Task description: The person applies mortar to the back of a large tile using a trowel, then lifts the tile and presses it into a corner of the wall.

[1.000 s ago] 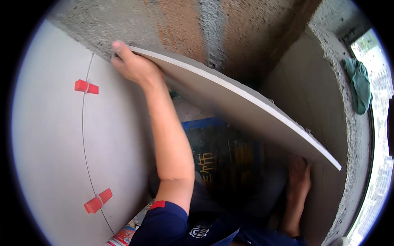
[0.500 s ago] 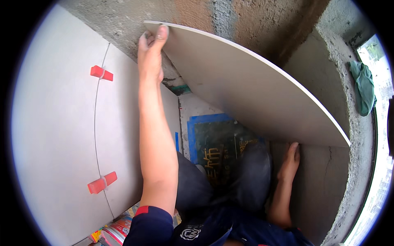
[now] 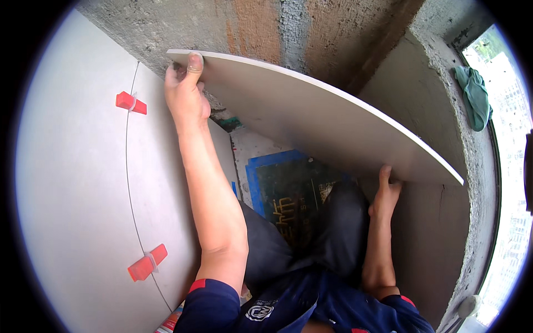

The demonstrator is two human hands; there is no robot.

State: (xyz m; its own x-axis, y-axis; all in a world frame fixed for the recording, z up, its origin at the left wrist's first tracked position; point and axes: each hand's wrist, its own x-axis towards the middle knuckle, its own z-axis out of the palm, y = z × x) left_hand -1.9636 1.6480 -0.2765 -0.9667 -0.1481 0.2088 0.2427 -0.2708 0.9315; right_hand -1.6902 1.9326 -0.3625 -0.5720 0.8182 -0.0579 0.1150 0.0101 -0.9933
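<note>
A large grey tile [image 3: 311, 114] with a pale edge spans the space in front of me, tilted, close to the rough wall. Its upper left corner is gripped by my left hand [image 3: 187, 91], with the thumb over the near face and the fingers behind it. Lower down on the right, my right hand [image 3: 386, 191] grips the tile's bottom edge, thumb on the near face; its fingers are mostly hidden beneath and behind. The tile's far face is out of sight.
On the left, tiles [image 3: 78, 166] cover the wall, with an upper red wedge [image 3: 131, 103] and a lower red wedge [image 3: 147, 262] across their joint. A rough concrete wall [image 3: 244, 28] stands behind. A green cloth [image 3: 473, 97] hangs by the window. A dark sheet with blue tape [image 3: 252, 180] lies below.
The tile's upper left corner has moved left and down in view, my left hand with it. My right hand sits slightly higher and further left. The view has shifted a little.
</note>
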